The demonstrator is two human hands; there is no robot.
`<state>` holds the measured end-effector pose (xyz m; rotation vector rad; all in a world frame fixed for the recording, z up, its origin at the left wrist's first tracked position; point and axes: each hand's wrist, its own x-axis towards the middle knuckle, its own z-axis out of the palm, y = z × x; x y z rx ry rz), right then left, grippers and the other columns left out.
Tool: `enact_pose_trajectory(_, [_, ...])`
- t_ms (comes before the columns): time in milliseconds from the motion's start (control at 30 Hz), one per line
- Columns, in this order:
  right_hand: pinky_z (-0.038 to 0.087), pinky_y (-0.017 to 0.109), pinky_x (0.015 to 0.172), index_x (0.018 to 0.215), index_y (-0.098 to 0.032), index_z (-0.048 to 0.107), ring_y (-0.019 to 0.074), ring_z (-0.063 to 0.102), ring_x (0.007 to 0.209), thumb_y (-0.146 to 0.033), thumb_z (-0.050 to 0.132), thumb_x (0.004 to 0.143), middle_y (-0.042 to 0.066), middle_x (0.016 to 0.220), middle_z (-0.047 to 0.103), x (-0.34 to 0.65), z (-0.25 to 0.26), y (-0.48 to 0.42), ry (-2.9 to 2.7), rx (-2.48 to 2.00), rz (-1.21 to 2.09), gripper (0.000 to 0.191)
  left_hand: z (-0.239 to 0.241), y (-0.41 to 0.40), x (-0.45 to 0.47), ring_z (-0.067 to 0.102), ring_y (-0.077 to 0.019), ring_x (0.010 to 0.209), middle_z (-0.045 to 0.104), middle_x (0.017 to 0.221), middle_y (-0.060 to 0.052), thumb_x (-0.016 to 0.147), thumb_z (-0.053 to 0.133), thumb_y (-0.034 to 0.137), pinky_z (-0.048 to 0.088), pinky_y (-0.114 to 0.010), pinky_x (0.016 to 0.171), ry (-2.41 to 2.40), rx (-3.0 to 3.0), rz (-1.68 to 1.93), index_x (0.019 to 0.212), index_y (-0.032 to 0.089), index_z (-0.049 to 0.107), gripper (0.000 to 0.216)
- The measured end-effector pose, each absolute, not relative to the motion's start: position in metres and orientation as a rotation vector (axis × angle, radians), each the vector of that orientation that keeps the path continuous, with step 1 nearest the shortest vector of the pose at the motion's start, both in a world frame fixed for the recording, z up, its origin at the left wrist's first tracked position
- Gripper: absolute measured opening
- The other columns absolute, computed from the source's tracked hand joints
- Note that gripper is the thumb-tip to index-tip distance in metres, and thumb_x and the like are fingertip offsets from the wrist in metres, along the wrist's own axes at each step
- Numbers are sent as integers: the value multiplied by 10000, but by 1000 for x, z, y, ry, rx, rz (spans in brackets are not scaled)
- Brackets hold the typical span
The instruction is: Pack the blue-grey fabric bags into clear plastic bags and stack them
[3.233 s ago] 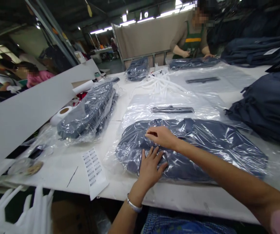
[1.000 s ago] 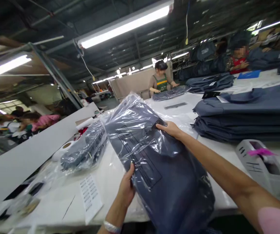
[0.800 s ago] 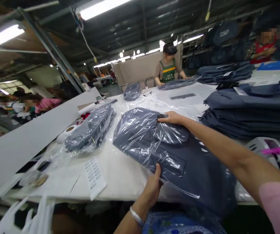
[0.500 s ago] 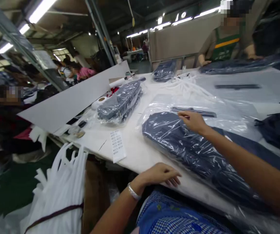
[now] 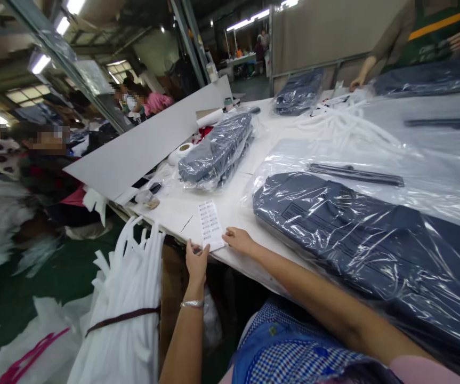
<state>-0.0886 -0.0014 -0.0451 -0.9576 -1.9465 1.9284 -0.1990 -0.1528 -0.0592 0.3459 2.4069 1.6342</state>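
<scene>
A white barcode label sheet (image 5: pixel 209 229) lies at the table's near edge. My left hand (image 5: pixel 196 262) reaches up from below the edge, with its fingers closed on the sheet's lower end. My right hand (image 5: pixel 239 240) rests on the table beside it, fingertips pinched at the sheet's lower right corner. To the right, apart from both hands, a navy garment in a clear plastic bag (image 5: pixel 353 234) lies flat.
A pile of bagged navy garments (image 5: pixel 217 149) sits beyond the sheet, next to a tape roll (image 5: pixel 182 152) and a slanted white board (image 5: pixel 150 144). Empty clear bags with a black strip (image 5: pixel 353 174) lie further back. A bundle of white strips (image 5: pixel 129 309) hangs below the edge. A co-worker (image 5: pixel 425 32) handles another bagged garment.
I lifted the bagged garment, turned it and laid it flat on the table. Both hands then let go and moved left to the label sheet.
</scene>
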Motion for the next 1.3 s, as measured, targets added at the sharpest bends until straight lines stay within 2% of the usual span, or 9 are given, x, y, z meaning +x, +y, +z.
enact_pose_trajectory(100, [485, 256, 672, 1220, -189, 662, 164, 656, 729, -378, 730, 798, 57, 969, 745, -108, -43, -4, -1883, -1030, 2001, 467, -59, -153, -200, 659, -109, 807, 628, 1200, -125, 794, 775, 244, 545, -243, 730, 2242, 279, 1746, 1511, 213, 311, 855])
enact_pose_trajectory(233, [425, 249, 566, 933, -140, 730, 142, 586, 608, -430, 714, 810, 51, 750, 708, -118, -38, -5, -1786, -1061, 2147, 315, -46, -161, -197, 630, -82, 720, 702, 1086, -112, 833, 741, 221, 526, -218, 703, 2043, 265, 1783, 1541, 205, 259, 857])
enact_pose_trajectory(400, [391, 235, 523, 764, -134, 713, 118, 540, 542, -257, 767, 727, 1, 582, 629, -112, -36, -7, -1636, -1030, 2339, 139, -33, -171, -186, 632, -96, 726, 725, 1036, -99, 778, 791, 251, 491, -188, 636, 1966, 310, 1735, 1546, 198, 273, 928])
enact_pose_trajectory(533, [474, 252, 574, 774, -158, 704, 165, 635, 641, -153, 781, 642, 16, 674, 695, -108, -37, -13, -1488, -1022, 2424, 153, -29, -173, -182, 650, -121, 750, 739, 970, -73, 706, 835, 278, 489, -192, 628, 1968, 389, 1682, 1545, 177, 282, 1010])
enact_pose_trajectory(667, [566, 318, 690, 896, -169, 716, 214, 701, 794, -162, 751, 676, 54, 886, 759, -105, -43, -22, -1290, -961, 2515, 223, -30, -171, -183, 678, -160, 783, 740, 952, -72, 753, 770, 326, 533, -252, 669, 2059, 563, 1557, 1523, 161, 334, 900])
enact_pose_trajectory(833, [586, 384, 748, 899, -140, 703, 231, 712, 783, -149, 752, 687, 80, 870, 762, -97, -54, -24, -1105, -954, 2551, 218, -26, -168, -179, 639, -231, 1061, 660, 1200, -125, 804, 703, 318, 520, -380, 931, 2403, 706, 1497, 1450, 182, 456, 705])
enact_pose_trajectory(900, [587, 394, 757, 894, -136, 707, 232, 713, 777, -151, 750, 696, 81, 856, 761, -94, -55, -24, -1055, -921, 2576, 204, -19, -164, -174, 620, -236, 1076, 666, 1178, -98, 839, 666, 312, 483, -398, 992, 2580, 904, 1415, 1402, 217, 522, 589])
enact_pose_trajectory(1067, [576, 375, 841, 880, -139, 724, 226, 720, 847, -162, 771, 700, 74, 853, 766, -88, -50, -26, -956, -774, 2626, 187, -9, -147, -165, 668, -191, 824, 733, 955, -36, 877, 638, 278, 526, -342, 858, 2655, 1291, 1150, 1367, 218, 547, 502])
enact_pose_trajectory(1300, [548, 381, 915, 815, -142, 721, 224, 720, 852, -241, 815, 683, 75, 834, 764, -83, -50, -28, -881, -678, 2591, 190, -19, -137, -171, 687, -192, 827, 731, 983, -39, 870, 658, 281, 540, -324, 830, 2638, 1276, 1147, 1412, 220, 491, 570])
